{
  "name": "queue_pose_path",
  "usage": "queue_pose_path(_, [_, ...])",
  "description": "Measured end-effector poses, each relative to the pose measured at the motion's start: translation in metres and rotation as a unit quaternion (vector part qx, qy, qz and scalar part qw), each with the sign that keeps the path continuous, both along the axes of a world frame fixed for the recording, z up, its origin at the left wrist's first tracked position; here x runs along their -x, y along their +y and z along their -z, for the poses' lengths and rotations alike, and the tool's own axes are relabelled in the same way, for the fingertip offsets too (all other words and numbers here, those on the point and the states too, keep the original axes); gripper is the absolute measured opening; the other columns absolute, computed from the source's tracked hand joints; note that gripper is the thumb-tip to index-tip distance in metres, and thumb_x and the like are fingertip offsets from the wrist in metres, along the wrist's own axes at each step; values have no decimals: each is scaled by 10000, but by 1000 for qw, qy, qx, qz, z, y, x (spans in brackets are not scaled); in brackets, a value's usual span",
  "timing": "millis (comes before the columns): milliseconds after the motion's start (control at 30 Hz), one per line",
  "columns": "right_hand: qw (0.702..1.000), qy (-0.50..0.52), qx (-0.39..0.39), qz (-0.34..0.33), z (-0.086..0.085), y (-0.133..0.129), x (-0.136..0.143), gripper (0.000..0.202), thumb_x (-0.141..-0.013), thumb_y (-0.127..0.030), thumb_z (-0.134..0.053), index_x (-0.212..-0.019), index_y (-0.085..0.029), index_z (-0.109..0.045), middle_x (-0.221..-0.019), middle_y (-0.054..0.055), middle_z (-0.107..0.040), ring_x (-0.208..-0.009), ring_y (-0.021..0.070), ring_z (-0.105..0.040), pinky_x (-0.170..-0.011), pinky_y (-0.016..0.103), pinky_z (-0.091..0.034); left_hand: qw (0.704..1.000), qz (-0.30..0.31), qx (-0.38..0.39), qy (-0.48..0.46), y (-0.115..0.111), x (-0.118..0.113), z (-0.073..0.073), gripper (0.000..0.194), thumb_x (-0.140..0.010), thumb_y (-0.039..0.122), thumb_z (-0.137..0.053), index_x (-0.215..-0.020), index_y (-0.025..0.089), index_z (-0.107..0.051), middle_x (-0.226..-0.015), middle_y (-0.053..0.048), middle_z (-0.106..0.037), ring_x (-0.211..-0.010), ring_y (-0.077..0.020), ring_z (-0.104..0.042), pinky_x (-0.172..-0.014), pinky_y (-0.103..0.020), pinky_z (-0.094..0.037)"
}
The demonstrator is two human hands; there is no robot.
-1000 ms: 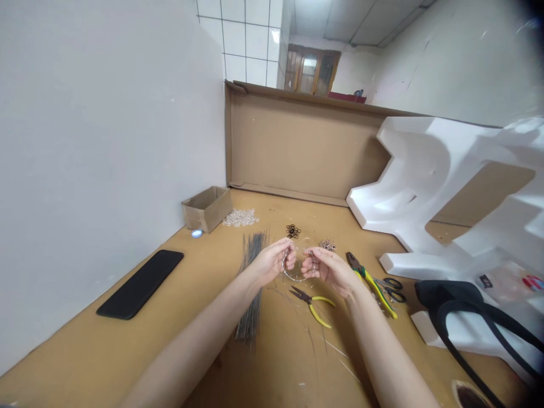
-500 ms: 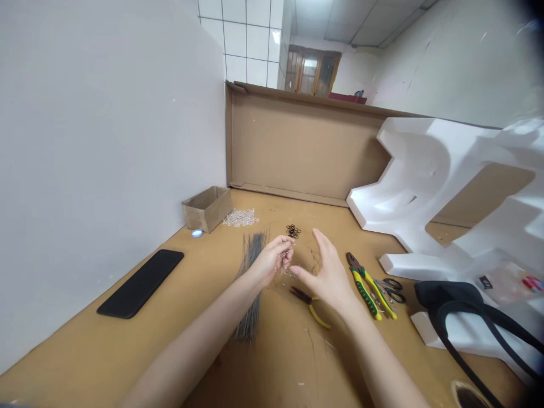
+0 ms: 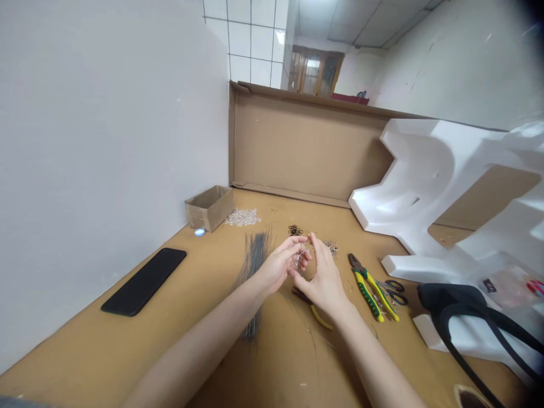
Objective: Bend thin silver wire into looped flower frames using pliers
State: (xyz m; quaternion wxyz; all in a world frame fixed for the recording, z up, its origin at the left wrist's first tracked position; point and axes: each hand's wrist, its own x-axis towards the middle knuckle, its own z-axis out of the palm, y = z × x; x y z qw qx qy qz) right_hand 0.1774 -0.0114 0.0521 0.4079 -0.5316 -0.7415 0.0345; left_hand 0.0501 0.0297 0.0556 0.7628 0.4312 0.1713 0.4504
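My left hand [image 3: 278, 265] is closed around a thin bent wire [image 3: 301, 253] that curves up between the two hands. My right hand [image 3: 321, 277] meets it from the right, its fingertips and thumb at the same wire. Just beyond the fingers lie a small heap of dark rings [image 3: 294, 230] and a little cluster of shiny metal pieces [image 3: 331, 247]. A bundle of straight grey wires [image 3: 254, 283] lies partly under my left wrist. Small yellow-handled pliers [image 3: 319, 318] are below my right hand, partly covered by it.
Green-and-yellow pliers [image 3: 369, 289] and scissors [image 3: 395, 290] lie to the right, before white foam [image 3: 399, 263] and a black strap [image 3: 450, 300]. At left are a black phone-like slab [image 3: 144, 281], a cardboard box [image 3: 210, 208] and a pile of clear beads [image 3: 243, 217]. A cardboard wall [image 3: 293, 147] stands behind.
My right hand has closed in on the left, and its fingers now meet the wire. My left hand has moved slightly right. The view has shifted a little.
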Motion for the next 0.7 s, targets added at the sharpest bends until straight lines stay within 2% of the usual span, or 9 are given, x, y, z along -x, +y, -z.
queue_pose_path(167, [995, 75, 31, -49, -6, 1, -7, 718, -704, -230, -573, -1350, -232, -262, -1318, 115, -401, -1154, 270, -437, -933, 449, -392, 999, 35, 3, -3, 0, 0, 0, 287, -779, 291, -562, -1033, 171, -503, -851, -40, -575, -688, -111, -558, -604, -216, -406])
queue_pose_path(233, [987, 127, 63, -74, -11, 2, -11, 645, -715, -228, -575, -1309, -245, -323, -1287, 101, -442, -1119, 252, -467, -893, 426, -430, 999, 22, -21, 21, 3, 1, 0, 294, -791, 314, -551, -1044, 172, -502, -902, -55, -576, -744, -128, -566, -642, -232, -422])
queue_pose_path(300, [970, 185, 122, -98, -17, 3, -17, 530, -730, -253, -579, -1233, -233, -413, -1228, 98, -496, -1074, 237, -498, -836, 390, -468, 994, -27, -61, 84, 7, 4, -1, 304, -807, 352, -524, -1051, 173, -505, -978, -79, -572, -822, -157, -565, -684, -261, -435])
queue_pose_path(400, [921, 271, 246, -133, -23, 6, -26, 378, -741, -301, -583, -1104, -219, -517, -1151, 92, -550, -999, 227, -542, -764, 355, -495, 958, -141, -148, 200, 8, 12, -9, 330, -802, 374, -521, -1067, 176, -523, -1152, -111, -522, -1023, -218, -508, -808, -318, -421])
queue_pose_path(433, [902, 303, 273, -143, -24, 7, -29, 357, -745, -312, -582, -1086, -218, -530, -1140, 90, -557, -984, 224, -550, -748, 348, -498, 946, -149, -178, 225, 5, 15, -13, 370, -793, 368, -537, -1114, 186, -511, -1219, -115, -488, -1108, -238, -461, -881, -342, -387])
queue_pose_path(467, [881, 337, 293, -156, -24, 7, -31, 349, -751, -320, -577, -1082, -219, -534, -1135, 88, -561, -975, 223, -556, -734, 341, -501, 936, -134, -210, 248, 1, 17, -18, 448, -772, 369, -565, -1179, 201, -480, -1275, -118, -448, -1156, -258, -425, -928, -368, -357])
queue_pose_path(567, [818, 430, 319, -209, -24, 8, -34, 335, -771, -329, -555, -1085, -212, -542, -1113, 90, -580, -956, 223, -569, -699, 327, -507, 899, -63, -306, 306, -18, 20, -30, 820, -667, 403, -666, -1362, 282, -248, -1435, -84, -233, -1277, -316, -268, -1004, -441, -283])
queue_pose_path(633, [776, 469, 335, -255, -23, 8, -34, 326, -774, -317, -551, -1083, -213, -551, -1099, 87, -591, -944, 222, -574, -683, 325, -509, 852, -67, -366, 368, -30, 16, -33, 1033, -566, 431, -730, -1394, 291, -127, -1460, -65, -164, -1315, -320, -173, -1043, -471, -220])
queue_pose_path(700, [744, 499, 341, -284, -23, 7, -33, 303, -777, -308, -540, -1065, -218, -566, -1084, 80, -601, -939, 220, -575, -673, 322, -512, 817, -96, -396, 407, -37, 8, -30, 1069, -569, 453, -718, -1401, 284, -70, -1463, -65, -153, -1324, -305, -156, -1052, -465, -221])
